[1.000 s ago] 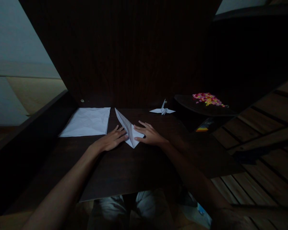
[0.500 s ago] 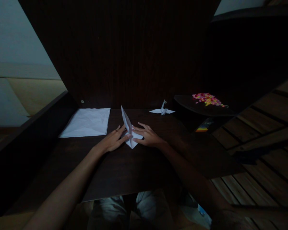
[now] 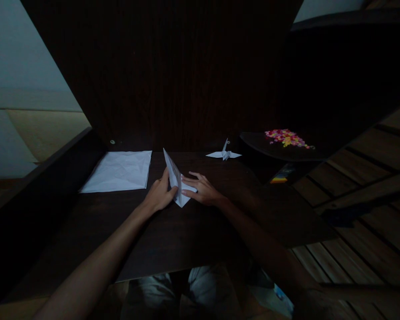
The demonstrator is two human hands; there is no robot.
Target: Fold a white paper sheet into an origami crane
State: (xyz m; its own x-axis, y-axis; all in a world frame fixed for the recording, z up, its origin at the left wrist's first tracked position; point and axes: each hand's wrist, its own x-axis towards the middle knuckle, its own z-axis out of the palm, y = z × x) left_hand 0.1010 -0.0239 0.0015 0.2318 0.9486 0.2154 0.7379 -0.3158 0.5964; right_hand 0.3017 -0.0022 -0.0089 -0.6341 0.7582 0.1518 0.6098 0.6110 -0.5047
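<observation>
A white folded paper (image 3: pixel 173 172) is on the dark table in front of me, one flap standing up and tilted to the left. My left hand (image 3: pixel 158 194) grips this flap from its left side, thumb at the near side and fingers partly hidden behind it. Flat on the right part of the paper lies my right hand (image 3: pixel 204 191), its fingers stretched out and apart. A finished white paper crane (image 3: pixel 226 154) with spread wings stands farther back on the right.
A stack of creased white paper sheets (image 3: pixel 120 171) lies to the left. Small pink, red and yellow pieces (image 3: pixel 288 138) are heaped on a dark shelf (image 3: pixel 253 141) at the right. A dark side panel (image 3: pixel 40 178) borders the table on the left.
My left hand has closed from lying on the paper to gripping its raised flap, which leans slightly more to the left. My right hand stays in nearly the same place.
</observation>
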